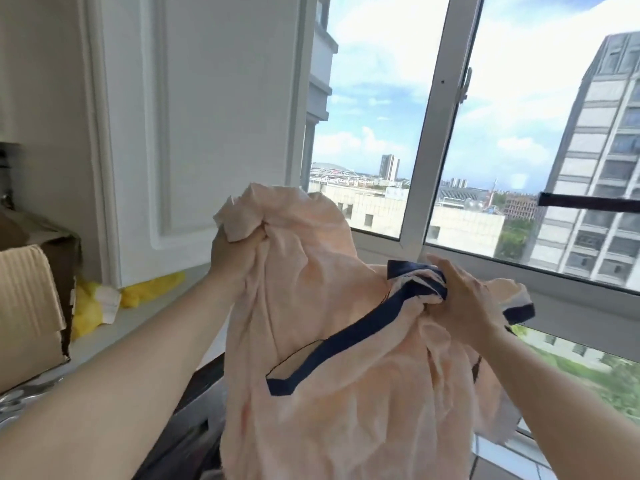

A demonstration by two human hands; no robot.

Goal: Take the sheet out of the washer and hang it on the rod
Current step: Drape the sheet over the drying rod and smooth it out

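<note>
Up close, crumpled peach sheet (322, 358) with navy trim, left hand (235, 258) and right hand (464, 299) each gripping bunched fabric, dark rod (588, 202) far right, bright window (519, 133) beyond.

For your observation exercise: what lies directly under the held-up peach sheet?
Under the sheet, beside the left hand, a dark washer top shows. The sheet covers the rest, so its opening cannot be seen.
</note>
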